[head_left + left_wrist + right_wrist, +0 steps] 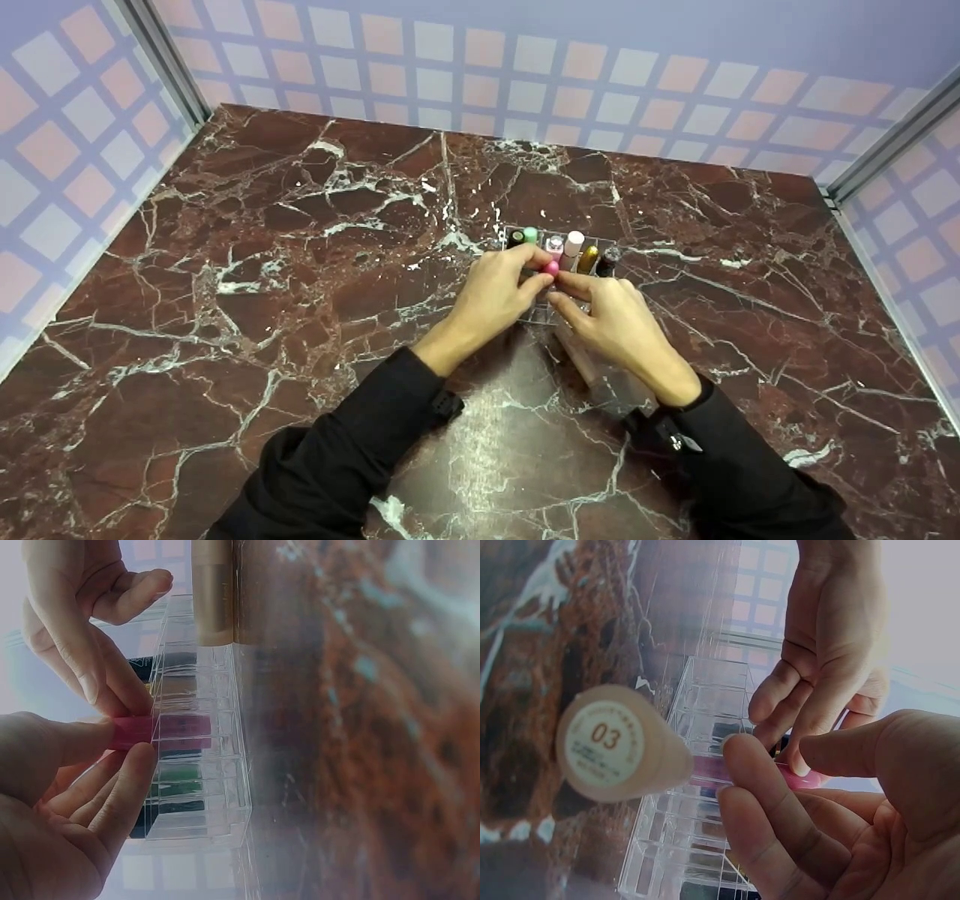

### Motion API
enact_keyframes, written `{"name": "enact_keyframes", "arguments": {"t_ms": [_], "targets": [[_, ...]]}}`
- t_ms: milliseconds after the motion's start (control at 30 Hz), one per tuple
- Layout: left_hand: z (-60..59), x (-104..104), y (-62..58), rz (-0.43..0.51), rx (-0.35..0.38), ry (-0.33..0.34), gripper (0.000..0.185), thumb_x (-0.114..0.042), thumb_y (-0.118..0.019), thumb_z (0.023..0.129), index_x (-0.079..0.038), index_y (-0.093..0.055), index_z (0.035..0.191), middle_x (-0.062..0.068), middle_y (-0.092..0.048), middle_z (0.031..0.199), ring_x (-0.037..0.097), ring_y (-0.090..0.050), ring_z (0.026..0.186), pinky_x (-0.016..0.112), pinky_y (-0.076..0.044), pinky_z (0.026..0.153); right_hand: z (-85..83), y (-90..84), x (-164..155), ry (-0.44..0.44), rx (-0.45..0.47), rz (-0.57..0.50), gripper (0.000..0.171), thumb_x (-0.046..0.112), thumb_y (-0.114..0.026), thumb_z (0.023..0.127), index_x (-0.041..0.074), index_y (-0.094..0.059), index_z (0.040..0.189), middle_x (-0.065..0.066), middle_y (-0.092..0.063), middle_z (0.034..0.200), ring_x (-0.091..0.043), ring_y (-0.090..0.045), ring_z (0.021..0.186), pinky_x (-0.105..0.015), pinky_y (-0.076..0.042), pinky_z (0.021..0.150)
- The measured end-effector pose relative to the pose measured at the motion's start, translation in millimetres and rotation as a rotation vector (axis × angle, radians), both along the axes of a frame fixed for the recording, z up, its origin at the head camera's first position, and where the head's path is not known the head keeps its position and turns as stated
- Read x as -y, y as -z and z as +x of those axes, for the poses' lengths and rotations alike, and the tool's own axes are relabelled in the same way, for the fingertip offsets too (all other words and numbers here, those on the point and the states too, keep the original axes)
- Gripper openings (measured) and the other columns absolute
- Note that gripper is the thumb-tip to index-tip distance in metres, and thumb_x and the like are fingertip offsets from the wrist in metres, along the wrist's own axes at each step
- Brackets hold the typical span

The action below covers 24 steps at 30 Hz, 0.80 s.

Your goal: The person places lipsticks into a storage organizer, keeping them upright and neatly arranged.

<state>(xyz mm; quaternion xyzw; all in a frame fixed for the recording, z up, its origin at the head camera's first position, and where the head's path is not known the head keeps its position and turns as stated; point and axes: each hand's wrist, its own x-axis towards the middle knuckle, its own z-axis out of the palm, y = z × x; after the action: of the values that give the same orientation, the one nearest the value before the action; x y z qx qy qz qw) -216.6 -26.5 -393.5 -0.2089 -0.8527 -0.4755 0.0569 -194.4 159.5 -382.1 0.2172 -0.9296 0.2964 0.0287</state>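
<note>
A clear acrylic organizer [525, 238] stands on the marble table with several lipstick tubes upright in its slots. Both hands meet at its front over a pink lipstick [551, 268]. My left hand [541, 271] pinches the pink lipstick [135, 731] between thumb and forefinger, its far end inside a slot of the organizer [217, 795]. My right hand [559, 289] holds the same pink lipstick [804, 780] from the other side between thumb and fingertips [741, 754]. In the right wrist view the left hand [802, 727] reaches in from above.
A beige tube [607, 742] marked 03 stands beside the organizer close to the right hand, also seen as the beige tube [214, 592]. Green [530, 235], white-pink [574, 241], gold [587, 259] and black [515, 238] tubes fill the rear slots. Tiled walls enclose the table.
</note>
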Motion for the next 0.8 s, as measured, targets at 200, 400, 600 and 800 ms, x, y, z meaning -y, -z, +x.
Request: {"name": "enact_keyframes", "arguments": {"t_ms": [200, 400, 600, 800], "targets": [[0.0, -0.1, -0.4, -0.025, 0.004, -0.011, 0.020, -0.011, -0.069, 0.096, -0.007, -0.070, 0.116, 0.006, -0.074, 0.114, 0.015, -0.070, 0.100, 0.030, -0.056, 0.092, -1.0, 0.9, -0.8, 0.004, -0.036, 0.029, 0.041, 0.030, -0.066, 0.100, 0.011, -0.064, 0.136, -0.007, -0.074, 0.085, -0.004, -0.029, 0.039, -0.029, -0.035, 0.039], [0.3, -0.8, -0.4, 0.000, 0.035, -0.005, 0.022, -0.008, -0.069, 0.096, -0.005, -0.068, 0.118, 0.009, -0.073, 0.114, 0.017, -0.071, 0.099, 0.022, -0.056, 0.087, -1.1, 0.7, -0.9, 0.001, -0.031, 0.029, 0.042, 0.030, -0.066, 0.100, 0.011, -0.063, 0.137, -0.002, -0.063, 0.067, -0.002, -0.027, 0.037, -0.027, -0.031, 0.035], [0.6, -1.6, -0.2, 0.011, 0.060, -0.011, 0.023, -0.008, -0.070, 0.096, -0.005, -0.068, 0.119, 0.009, -0.074, 0.112, 0.018, -0.073, 0.097, 0.020, -0.057, 0.083, -0.8, 1.0, -0.9, -0.007, -0.036, 0.019, 0.042, 0.029, -0.067, 0.100, 0.009, -0.063, 0.137, -0.008, -0.076, 0.096, -0.002, -0.027, 0.037, -0.027, -0.032, 0.035], [0.5, -1.3, -1.2, 0.013, 0.062, -0.010, 0.022, -0.007, -0.070, 0.095, -0.005, -0.068, 0.118, 0.009, -0.074, 0.113, 0.018, -0.073, 0.097, 0.019, -0.057, 0.083, -0.6, 1.5, -1.7, -0.017, -0.047, 0.019, 0.042, 0.028, -0.068, 0.099, 0.009, -0.063, 0.136, -0.009, -0.076, 0.106, -0.001, -0.025, 0.037, -0.027, -0.032, 0.036]]}}
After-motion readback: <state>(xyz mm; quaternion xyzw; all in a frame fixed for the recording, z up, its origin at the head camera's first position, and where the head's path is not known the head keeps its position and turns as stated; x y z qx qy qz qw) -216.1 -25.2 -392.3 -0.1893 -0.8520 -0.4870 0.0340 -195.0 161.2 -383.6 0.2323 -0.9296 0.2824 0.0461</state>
